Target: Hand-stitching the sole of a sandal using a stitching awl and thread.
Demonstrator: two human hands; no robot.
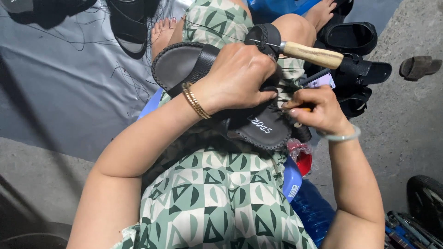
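A black sandal (258, 127) with a stitched edge lies across the person's lap, on a green and white patterned garment (217, 193), its sole turned up and its far end reaching toward the knees. The left hand (237, 76) wraps over the middle of the sandal, fingers curled down and pressed against its strap, a gold bracelet (195, 100) at the wrist. A wooden-handled awl (311, 54) sticks out to the right from behind that hand's knuckles; whether the fingers grip it cannot be told. The right hand (320, 110) sits just beside the left at the sandal's right edge, fingertips pinched together on something thin and orange-tinted, with dark thread running between the two hands; a pale green bangle (342, 136) circles its wrist. Beyond the knees, more black sandals (355, 39) lie on the concrete floor (406, 120), and a brown one (419, 67) rests well apart to the right. A grey sheet (64, 87) strewn with loose threads covers the floor to the left.
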